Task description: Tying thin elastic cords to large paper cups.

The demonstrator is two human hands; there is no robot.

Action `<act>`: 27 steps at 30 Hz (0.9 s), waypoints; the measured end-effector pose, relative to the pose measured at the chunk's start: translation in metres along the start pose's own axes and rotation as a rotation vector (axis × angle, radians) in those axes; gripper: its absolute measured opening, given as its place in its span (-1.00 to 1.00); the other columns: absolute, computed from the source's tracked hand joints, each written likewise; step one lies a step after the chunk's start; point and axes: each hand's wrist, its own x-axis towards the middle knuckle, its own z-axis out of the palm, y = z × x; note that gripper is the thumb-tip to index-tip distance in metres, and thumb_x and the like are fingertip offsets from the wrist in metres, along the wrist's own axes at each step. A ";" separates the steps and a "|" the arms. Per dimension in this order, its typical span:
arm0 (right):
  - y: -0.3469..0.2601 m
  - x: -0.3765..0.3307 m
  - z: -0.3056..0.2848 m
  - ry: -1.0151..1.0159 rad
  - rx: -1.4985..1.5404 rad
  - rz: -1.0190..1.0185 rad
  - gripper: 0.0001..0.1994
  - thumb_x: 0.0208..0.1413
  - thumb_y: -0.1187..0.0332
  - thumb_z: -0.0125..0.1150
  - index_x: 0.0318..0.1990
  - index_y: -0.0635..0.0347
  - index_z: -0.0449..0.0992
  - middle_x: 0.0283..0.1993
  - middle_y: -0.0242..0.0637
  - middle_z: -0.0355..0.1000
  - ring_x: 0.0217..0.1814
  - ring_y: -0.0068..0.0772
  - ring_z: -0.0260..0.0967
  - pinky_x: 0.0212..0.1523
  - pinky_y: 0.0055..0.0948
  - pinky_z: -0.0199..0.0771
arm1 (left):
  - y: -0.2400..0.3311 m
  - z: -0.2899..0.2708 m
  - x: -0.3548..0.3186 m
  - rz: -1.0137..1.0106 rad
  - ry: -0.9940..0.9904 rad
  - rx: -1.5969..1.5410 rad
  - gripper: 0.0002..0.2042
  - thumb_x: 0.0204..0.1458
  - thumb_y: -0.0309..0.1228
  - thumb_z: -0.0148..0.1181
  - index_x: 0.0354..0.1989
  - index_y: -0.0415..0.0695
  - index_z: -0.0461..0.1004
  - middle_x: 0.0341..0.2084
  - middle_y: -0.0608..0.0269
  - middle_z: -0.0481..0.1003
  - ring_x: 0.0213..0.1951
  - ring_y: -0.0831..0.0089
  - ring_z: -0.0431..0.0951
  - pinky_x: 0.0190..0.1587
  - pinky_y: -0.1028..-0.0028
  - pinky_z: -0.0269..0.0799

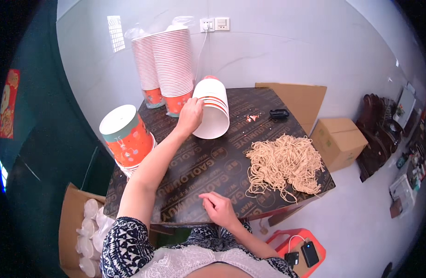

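White walls and a pale floor surround a small dark table (208, 167) with printed lettering across its top. On the far side of it, lying on its side with the open mouth turned toward the person, is a short stack of paper cups (213, 111), white inside with red and white rims. The left hand (190, 116) reaches out to it and rests against the left edge of the mouth, fingers curled onto the rim; how firmly they grip cannot be told. The right hand (218, 207) lies near the front edge of the table, well apart from the cups, loosely curled with fingertips touching the surface and holding nothing. Between the two hands and off to the right sits a heap of tan string loops (282, 164). Behind the left hand two tall stacks of cups (164, 67) stand upright against the wall, and an orange bucket-shaped container (127, 136) tilts at the table's left corner. A cardboard box of white lids (90, 231) sits on the floor below.
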 end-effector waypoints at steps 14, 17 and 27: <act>0.001 -0.001 0.000 0.000 0.011 -0.017 -0.84 0.12 0.56 0.10 -0.17 0.31 0.55 -0.38 -0.17 0.48 -0.40 -0.29 0.50 -0.36 -0.40 0.46 | 0.001 -0.004 0.011 0.069 -0.170 0.133 -0.87 -0.11 -0.62 0.06 -0.34 -0.23 0.35 -0.46 0.03 0.44 -0.27 0.10 0.55 -0.34 0.21 0.51; 0.000 -0.001 0.001 0.006 0.015 -0.027 -0.84 0.12 0.56 0.10 -0.17 0.30 0.55 -0.38 -0.16 0.48 -0.40 -0.26 0.50 -0.36 -0.39 0.46 | 0.007 -0.022 0.009 0.138 -0.250 0.107 -0.80 -0.09 -0.62 0.05 -0.24 -0.22 0.37 -0.30 0.01 0.51 -0.20 0.08 0.54 -0.32 0.21 0.54; -0.003 -0.001 -0.001 -0.008 -0.003 -0.038 -0.89 0.14 0.47 0.12 -0.22 0.26 0.53 -0.26 -0.08 0.53 -0.24 0.00 0.52 -0.27 -0.20 0.52 | 0.053 -0.093 -0.017 0.035 -0.204 0.025 -0.72 -0.10 -0.58 0.08 -0.17 -0.12 0.52 -0.35 0.10 0.57 -0.27 0.11 0.57 -0.28 0.23 0.53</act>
